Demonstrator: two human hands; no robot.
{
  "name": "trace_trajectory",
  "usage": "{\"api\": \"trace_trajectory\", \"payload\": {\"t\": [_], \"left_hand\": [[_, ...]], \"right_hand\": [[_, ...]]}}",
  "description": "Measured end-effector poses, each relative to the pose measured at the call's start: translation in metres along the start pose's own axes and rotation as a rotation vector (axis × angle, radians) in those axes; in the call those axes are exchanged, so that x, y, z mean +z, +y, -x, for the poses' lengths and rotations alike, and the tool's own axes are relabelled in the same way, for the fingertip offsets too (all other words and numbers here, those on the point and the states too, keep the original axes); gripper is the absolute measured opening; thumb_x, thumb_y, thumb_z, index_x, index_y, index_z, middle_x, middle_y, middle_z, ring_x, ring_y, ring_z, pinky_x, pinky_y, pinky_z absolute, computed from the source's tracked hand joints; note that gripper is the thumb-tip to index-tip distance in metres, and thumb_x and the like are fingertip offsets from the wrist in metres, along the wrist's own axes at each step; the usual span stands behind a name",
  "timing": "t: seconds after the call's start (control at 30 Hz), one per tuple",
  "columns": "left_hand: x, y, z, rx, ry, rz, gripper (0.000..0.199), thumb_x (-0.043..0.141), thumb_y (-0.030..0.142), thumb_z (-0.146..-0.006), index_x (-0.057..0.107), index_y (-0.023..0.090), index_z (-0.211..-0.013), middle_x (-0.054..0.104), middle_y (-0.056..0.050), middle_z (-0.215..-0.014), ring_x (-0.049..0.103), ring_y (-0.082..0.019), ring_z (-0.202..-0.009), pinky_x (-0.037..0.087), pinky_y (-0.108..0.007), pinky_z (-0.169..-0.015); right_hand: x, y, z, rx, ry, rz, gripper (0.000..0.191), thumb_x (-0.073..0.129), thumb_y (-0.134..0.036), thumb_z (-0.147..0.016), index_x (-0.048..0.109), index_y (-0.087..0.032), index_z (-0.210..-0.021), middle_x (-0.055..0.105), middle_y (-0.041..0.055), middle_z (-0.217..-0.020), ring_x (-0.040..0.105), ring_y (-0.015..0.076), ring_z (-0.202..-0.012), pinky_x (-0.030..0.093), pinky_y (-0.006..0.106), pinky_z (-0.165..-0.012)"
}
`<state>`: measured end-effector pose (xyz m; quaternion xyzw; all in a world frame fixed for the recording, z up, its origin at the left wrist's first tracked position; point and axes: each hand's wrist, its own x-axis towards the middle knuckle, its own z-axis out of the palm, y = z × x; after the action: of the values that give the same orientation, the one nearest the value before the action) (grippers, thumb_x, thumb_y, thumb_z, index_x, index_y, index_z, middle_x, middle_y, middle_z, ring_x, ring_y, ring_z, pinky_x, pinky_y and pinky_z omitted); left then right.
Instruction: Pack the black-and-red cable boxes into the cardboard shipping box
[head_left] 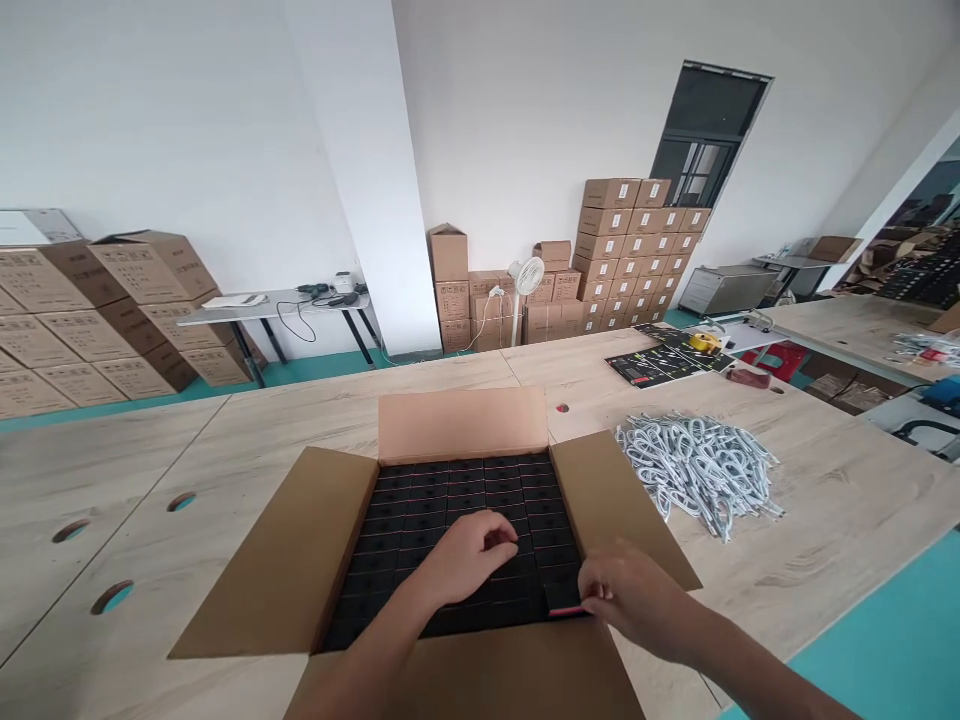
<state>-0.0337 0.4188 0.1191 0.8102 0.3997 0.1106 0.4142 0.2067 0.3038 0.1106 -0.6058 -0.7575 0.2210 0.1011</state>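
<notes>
An open cardboard carton [457,425] stands on the wooden table [142,510], its flaps folded outward. Rows of small black boxes [450,500] fill it tightly. My left hand [465,558] rests on these rows, fingers curled down over one box, and I cannot tell whether it grips that box. At the carton's front right corner, my right hand [630,600] pinches a small black box with a pink edge [566,610]. That box sits at the end of a row, partly hidden by my fingers.
A heap of white cables [697,475] lies on the table right of the carton. Farther back are black sheets with a yellow tool [664,360]. Stacked cartons [630,250] and a white fan [526,277] stand by the far wall, with more cartons [90,320] at left.
</notes>
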Motion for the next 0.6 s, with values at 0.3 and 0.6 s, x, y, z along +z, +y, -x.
{"api": "trace_trajectory", "payload": {"t": [0.3, 0.6], "left_hand": [[0.027, -0.016, 0.076, -0.004, -0.027, -0.243, 0.040, 0.067, 0.028, -0.083, 0.064, 0.028, -0.124, 0.060, -0.008, -0.138, 0.055, -0.029, -0.129, 0.047, -0.050, -0.109], [0.087, -0.085, 0.090, 0.231, 0.135, -0.505, 0.062, 0.076, 0.047, -0.081, 0.059, 0.020, -0.134, 0.049, -0.021, -0.153, 0.043, -0.042, -0.142, 0.049, -0.064, -0.106]], "right_hand": [[0.029, 0.006, -0.025, -0.038, -0.083, 0.096, 0.034, 0.044, -0.011, -0.092, 0.074, -0.023, -0.083, 0.077, 0.0038, -0.089, 0.067, 0.0226, -0.092, 0.046, 0.039, -0.088], [0.036, 0.029, -0.053, -0.012, 0.133, 0.162, 0.051, 0.054, -0.034, -0.095, 0.054, -0.017, -0.144, 0.055, 0.0113, -0.151, 0.036, 0.0320, -0.148, 0.028, 0.058, -0.122]]}}
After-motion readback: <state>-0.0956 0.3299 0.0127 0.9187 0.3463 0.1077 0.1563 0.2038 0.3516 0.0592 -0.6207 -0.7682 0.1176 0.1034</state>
